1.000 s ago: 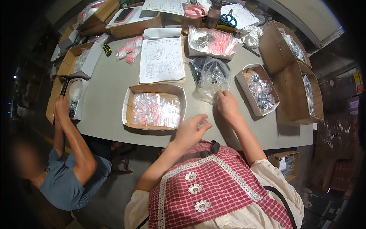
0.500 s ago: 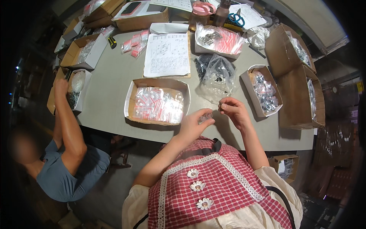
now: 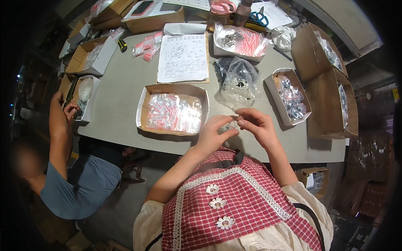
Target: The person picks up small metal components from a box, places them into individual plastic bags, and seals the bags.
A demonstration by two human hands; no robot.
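Observation:
My left hand [image 3: 214,131] is closed on a small clear zip bag [image 3: 230,125] with a red line near its mouth. Close against it, my right hand [image 3: 256,123] has its fingertips pinched together at the bag's opening; whatever lies between them is too small and hidden to make out. Just beyond my hands lies a larger clear plastic bag [image 3: 239,85] holding small black parts. To the left of my left hand stands a shallow cardboard box [image 3: 143,124] with many small zip bags of white parts inside.
A white box [image 3: 279,109] of filled bags sits at right, beside tall brown cartons [image 3: 326,106]. Behind are a printed sheet [image 3: 183,56], a box of red-edged bags [image 3: 238,55], blue scissors [image 3: 259,17] and a bottle [image 3: 218,16]. A co-worker [image 3: 79,180] works at left.
My right hand has moved left to meet my left hand at the small bag. The co-worker's hands have moved apart and lower near the boxes at left.

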